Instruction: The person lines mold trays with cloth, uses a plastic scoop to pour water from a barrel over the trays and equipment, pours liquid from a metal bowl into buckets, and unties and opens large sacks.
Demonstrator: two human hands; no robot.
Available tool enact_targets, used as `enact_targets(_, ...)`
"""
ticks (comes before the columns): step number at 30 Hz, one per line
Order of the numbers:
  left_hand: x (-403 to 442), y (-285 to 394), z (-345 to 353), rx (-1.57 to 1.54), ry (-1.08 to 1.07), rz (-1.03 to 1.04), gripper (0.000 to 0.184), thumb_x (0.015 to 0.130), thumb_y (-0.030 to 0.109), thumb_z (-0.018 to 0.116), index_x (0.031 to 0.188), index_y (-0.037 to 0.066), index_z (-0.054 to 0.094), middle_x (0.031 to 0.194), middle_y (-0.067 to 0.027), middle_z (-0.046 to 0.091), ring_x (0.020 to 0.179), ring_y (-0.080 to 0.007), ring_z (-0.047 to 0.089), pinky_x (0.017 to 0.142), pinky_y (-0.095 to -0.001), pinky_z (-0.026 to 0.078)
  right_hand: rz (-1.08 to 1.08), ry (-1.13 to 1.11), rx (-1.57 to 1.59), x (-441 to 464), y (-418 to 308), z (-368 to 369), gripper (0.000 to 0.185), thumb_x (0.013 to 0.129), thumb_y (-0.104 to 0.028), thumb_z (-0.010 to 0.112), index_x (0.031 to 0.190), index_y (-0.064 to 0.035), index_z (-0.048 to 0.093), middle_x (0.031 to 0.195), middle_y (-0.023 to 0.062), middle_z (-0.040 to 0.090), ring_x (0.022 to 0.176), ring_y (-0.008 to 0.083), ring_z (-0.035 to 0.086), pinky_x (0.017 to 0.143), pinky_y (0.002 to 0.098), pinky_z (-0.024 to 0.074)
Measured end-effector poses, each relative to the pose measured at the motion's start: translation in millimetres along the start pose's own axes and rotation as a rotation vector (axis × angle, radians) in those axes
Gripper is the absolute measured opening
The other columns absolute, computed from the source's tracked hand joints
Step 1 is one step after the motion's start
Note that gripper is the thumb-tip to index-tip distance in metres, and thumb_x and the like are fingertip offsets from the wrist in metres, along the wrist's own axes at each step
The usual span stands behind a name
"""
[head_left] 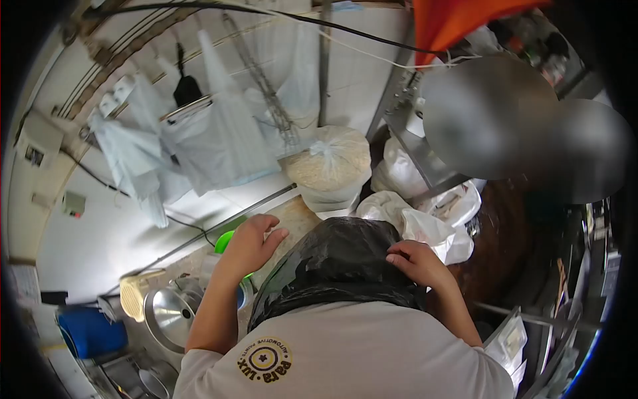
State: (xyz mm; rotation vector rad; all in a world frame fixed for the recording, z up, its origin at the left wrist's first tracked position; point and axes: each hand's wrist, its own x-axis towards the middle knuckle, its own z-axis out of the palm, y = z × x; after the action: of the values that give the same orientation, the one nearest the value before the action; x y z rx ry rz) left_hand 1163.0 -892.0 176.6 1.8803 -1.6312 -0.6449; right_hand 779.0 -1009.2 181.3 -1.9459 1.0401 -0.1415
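A black plastic bag [332, 256] spreads across the front of my body, loose and wrinkled. My left hand [252, 243] is raised beyond the bag's left side, thumb apart from the curved fingers, with nothing seen in it. At the bag's right edge, my right hand [415, 259] has its fingers bent together against the black plastic and appears to pinch it. Just past the bag stands a tied, clear plastic sack [330, 163] full of pale, crumbly material. White plastic bags [432, 226] are heaped to its right.
Light plastic bags [212, 139] hang on the left wall. A metal lid [171, 312], a bright green container [224, 241] and a blue barrel [93, 332] are at lower left. A metal table [425, 149] is at upper right; blurred round areas hide part of that side.
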Motion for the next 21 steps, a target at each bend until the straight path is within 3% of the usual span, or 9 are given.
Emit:
enact_targets(4, 46, 12, -1, -0.021, 0.015, 0.066, 0.035, 0.096, 0.028, 0.069, 0.110, -0.004, 0.068, 0.096, -0.0200, 0.070, 0.085, -0.0299, 0.068, 0.072, -0.0372, 0.055, 0.082, 0.110, -0.045, -19, 13, 10, 0.030, 0.094, -0.028, 0.072, 0.107, -0.0012, 0.072, 0.099, 0.0181, 0.072, 0.092, 0.0333, 0.070, 0.081, 0.0404, 0.0542)
enact_targets(8, 81, 10, -3, -0.041, 0.009, 0.083, 0.035, 0.096, 0.027, 0.069, 0.112, -0.004, 0.068, 0.099, -0.0197, 0.070, 0.085, -0.0287, 0.068, 0.073, -0.0363, 0.055, 0.179, 0.185, 0.027, -36, 15, 21, 0.029, 0.095, -0.027, 0.072, 0.107, -0.0004, 0.072, 0.099, 0.0172, 0.072, 0.090, 0.0317, 0.070, 0.080, 0.0390, 0.0544)
enact_targets(14, 117, -11, 6, -0.150, 0.185, 0.052, 0.032, 0.097, 0.025, 0.067, 0.113, -0.003, 0.067, 0.100, -0.0162, 0.071, 0.086, -0.0240, 0.068, 0.074, -0.0355, 0.055, 0.247, 0.265, 0.027, -36, 11, 28, 0.029, 0.095, -0.027, 0.072, 0.105, 0.0001, 0.072, 0.096, 0.0175, 0.072, 0.085, 0.0320, 0.070, 0.076, 0.0397, 0.0534)
enact_targets(21, 109, -21, 20, -0.256, 0.032, 0.123, 0.028, 0.098, 0.024, 0.067, 0.110, -0.002, 0.068, 0.097, -0.0154, 0.070, 0.083, -0.0224, 0.067, 0.073, -0.0346, 0.055, -0.103, 0.319, -0.277, 98, -39, -23, 0.027, 0.094, -0.027, 0.066, 0.094, -0.0009, 0.070, 0.086, 0.0223, 0.069, 0.085, 0.0418, 0.067, 0.074, 0.0475, 0.0513)
